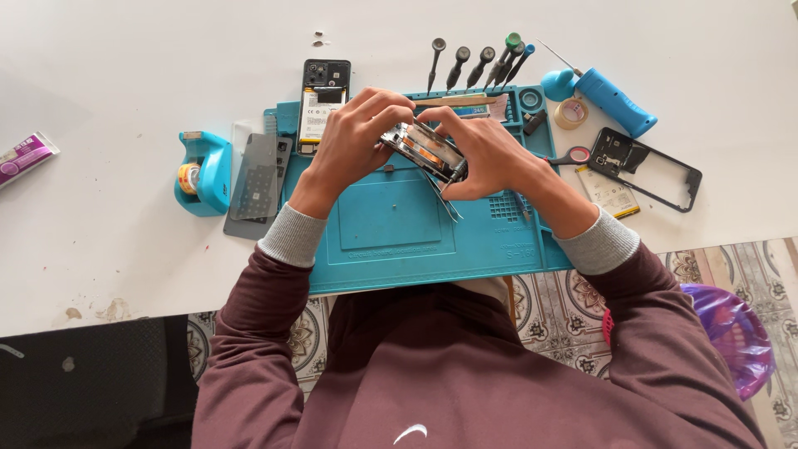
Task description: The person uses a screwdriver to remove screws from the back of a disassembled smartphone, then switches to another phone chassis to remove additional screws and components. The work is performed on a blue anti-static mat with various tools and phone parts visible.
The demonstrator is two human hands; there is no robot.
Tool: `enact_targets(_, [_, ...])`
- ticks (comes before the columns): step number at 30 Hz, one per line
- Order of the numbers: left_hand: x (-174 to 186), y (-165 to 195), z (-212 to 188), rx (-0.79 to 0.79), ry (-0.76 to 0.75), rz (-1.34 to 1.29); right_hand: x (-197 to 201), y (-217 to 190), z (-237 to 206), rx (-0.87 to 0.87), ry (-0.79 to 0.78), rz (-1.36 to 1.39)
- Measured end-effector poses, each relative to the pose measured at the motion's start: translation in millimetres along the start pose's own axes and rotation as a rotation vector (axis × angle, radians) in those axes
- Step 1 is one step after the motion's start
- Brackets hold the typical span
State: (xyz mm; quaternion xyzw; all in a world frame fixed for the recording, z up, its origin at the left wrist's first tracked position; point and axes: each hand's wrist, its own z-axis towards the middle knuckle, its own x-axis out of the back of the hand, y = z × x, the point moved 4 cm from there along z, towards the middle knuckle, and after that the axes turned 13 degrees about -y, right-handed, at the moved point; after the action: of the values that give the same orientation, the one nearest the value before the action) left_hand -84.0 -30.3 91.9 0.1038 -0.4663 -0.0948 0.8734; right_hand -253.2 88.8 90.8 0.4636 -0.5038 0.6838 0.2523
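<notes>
Both my hands hold an opened phone body [424, 150] tilted on edge above the blue repair mat [391, 224]. My left hand [353, 137] grips its left end with the fingers curled over the top. My right hand [486, 154] grips the right end and also holds metal tweezers [445, 199], whose tips point down toward the mat. Copper-coloured and metal parts show inside the phone.
Another opened phone [320, 104] lies at the mat's top left, by a grey stencil plate [258, 179] and a blue tape dispenser [204, 170]. Several screwdrivers [482, 62] stand behind. Right: blue tool [615, 100], tape roll [571, 112], scissors [569, 156], phone frame [652, 166], battery [611, 193].
</notes>
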Motion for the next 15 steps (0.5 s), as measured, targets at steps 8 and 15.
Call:
enact_targets(8, [2,3,-2,-0.019,0.001,0.003,4,-3,0,0.0,0.021,-0.029])
enact_targets(15, [-3,-7,-2,0.063,0.126,-0.176,7,-3,-3,-0.028,0.088,-0.048])
